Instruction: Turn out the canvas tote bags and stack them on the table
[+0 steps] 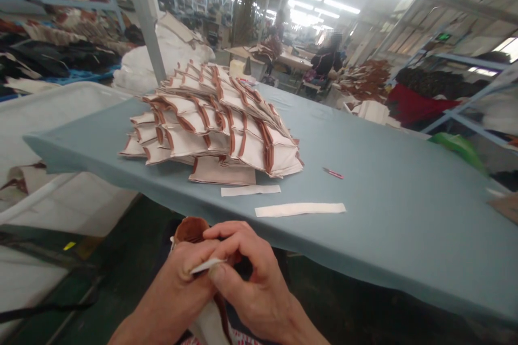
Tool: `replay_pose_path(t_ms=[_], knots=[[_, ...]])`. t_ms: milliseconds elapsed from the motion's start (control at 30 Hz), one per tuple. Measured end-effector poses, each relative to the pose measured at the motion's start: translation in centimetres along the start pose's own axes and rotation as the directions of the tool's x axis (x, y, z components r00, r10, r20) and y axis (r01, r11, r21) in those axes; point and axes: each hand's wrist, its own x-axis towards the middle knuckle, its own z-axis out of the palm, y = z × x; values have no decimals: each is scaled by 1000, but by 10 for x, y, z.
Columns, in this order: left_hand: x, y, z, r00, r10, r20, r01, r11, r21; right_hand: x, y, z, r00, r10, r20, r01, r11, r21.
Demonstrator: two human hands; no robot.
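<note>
A brown and off-white sewn piece (193,228) is held in front of me, below the table's near edge; its curled brown part rises above my hands and a pale part hangs below. My left hand (188,275) is closed around it. With thumb and fingers, my right hand (253,272) pinches a small white edge (205,266) against the left hand. Whether that edge belongs to the piece cannot be told. Beyond the hands, two off-white strips (300,209) lie on the table, near a large pile of similar brown-edged pieces (210,124).
The table (388,215) has a blue-green cover. Small pink-handled snips (333,173) lie right of the pile. A white bin (76,113) stands at the left. Shelves with materials flank both sides, and a person (327,59) sits in the background.
</note>
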Motion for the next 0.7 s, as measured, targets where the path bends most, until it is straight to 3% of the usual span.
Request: replay_pose_path(t_ms=[133, 300, 400, 467, 533, 633, 700], knots=[[-5, -7, 0, 997, -60, -53, 63, 997, 44, 1, -5, 13, 973, 223, -65, -215, 970, 110], [-18, -19, -5, 987, -140, -78, 146, 986, 81, 3, 2, 24, 927, 371, -55, -355, 916, 185], [-25, -26, -8, 959, -114, -260, 151, 980, 128, 5, 13, 17, 905, 383, -186, -330, 907, 262], [-28, -34, -10, 919, -131, -372, 170, 982, 76, 4, 19, 5, 882, 339, -327, -256, 928, 272], [-30, -43, -12, 889, -172, -423, 187, 982, -7, -2, 19, -10, 870, 326, -370, -253, 939, 233], [-30, -52, -14, 871, -190, -453, 183, 981, -60, -22, 6, -28, 898, 413, -149, -416, 909, 13], [-27, -53, -13, 873, -183, -453, 172, 983, -65, -37, -5, -35, 891, 451, 42, -438, 882, -175]])
